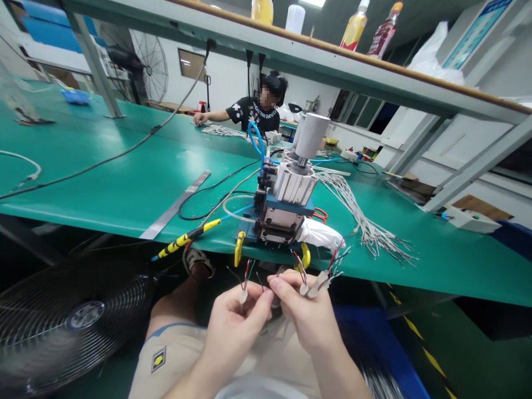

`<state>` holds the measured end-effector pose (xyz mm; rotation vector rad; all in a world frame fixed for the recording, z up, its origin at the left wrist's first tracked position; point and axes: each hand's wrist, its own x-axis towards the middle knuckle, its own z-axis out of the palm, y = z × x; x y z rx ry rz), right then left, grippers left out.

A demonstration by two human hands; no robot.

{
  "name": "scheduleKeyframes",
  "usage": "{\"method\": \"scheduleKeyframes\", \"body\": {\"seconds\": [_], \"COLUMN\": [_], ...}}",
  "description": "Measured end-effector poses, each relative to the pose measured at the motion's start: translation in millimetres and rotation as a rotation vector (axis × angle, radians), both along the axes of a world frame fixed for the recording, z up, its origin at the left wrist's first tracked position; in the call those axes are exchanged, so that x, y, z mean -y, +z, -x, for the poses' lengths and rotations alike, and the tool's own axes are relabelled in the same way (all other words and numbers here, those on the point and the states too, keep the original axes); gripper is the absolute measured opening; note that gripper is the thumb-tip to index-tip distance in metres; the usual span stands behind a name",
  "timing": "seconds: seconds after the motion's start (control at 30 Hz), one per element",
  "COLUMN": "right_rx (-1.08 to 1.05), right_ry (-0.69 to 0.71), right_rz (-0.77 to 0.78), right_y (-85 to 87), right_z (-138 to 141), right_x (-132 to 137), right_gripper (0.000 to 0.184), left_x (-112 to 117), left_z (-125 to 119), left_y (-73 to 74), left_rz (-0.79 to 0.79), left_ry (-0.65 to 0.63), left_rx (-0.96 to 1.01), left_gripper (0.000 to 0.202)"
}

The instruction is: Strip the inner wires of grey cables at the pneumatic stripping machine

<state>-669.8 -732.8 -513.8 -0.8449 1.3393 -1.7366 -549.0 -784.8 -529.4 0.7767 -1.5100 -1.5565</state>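
The left hand [239, 316] and the right hand [305, 305] are in front of the near edge of the green table [103, 205], above the person's lap. The left thumb and forefinger are closed together in a pinch, and between the left fingers sits a pale cable [243, 297]. Its long axis is nearly upright in the view, and its split wires, dark, red and green, point up and away from the person, towards the near edge. The right thumb and forefinger are also brought together, very near the left fingertips; what is exactly between these tips is too small to tell. The right hand has hold of several short cables [318, 284], whose coloured wire ends spread upward, most of them leaning to the right.

Behind the hands, at the near edge, stands a metal machine [286, 213] with a white cylinder [312, 136] on its top. To its right lies a cable bundle [355, 210]; its long axis runs slantwise from beside the machine towards the near edge, with loose ends spreading to the right.

Below the table, at the right of the lap, there is a blue bin [366, 327] with many thin pale strands [380, 382] in it. On the shelf [316, 61] above stand a yellow bottle [355, 25], a dark red bottle [385, 30] and a white cup [295, 19]; I cannot tell what the cup contains.
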Motion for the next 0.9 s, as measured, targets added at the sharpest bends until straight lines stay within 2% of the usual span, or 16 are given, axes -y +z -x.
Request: {"method": "scheduleKeyframes", "body": {"seconds": [0.13,0.33,0.57,0.73,0.8,0.9], "right_rx": [0.08,0.077,-0.047,-0.109,-0.056,0.096], "right_ry": [-0.011,-0.049,-0.115,-0.133,-0.119,-0.066], "right_rz": [-0.007,0.106,0.135,0.151,0.145,0.111], "right_y": [2.5,-2.1,-6.1,-8.2,-7.1,-4.1], "right_z": [-0.7,-1.9,-2.1,-0.3,0.3,0.4], "right_x": [1.9,2.3,2.9,2.7,4.3,7.6], "right_gripper": [0.026,0.024,0.026,0.022,0.024,0.03], "left_x": [0.4,3.3,11.9,14.8,13.9,12.2], "left_z": [-1.5,-2.2,-3.1,-2.7,-3.2,-4.8], "left_y": [-6.0,-6.1,7.8,9.6,8.3,4.9], "left_rz": [0.058,0.226,0.031,0.004,0.019,0.126], "left_ry": [-0.035,-0.139,-0.322,-0.301,-0.283,-0.277], "left_rx": [0.034,0.077,0.069,0.093,0.131,0.15], "left_gripper": [0.032,0.039,0.049,0.047,0.042,0.038]}}
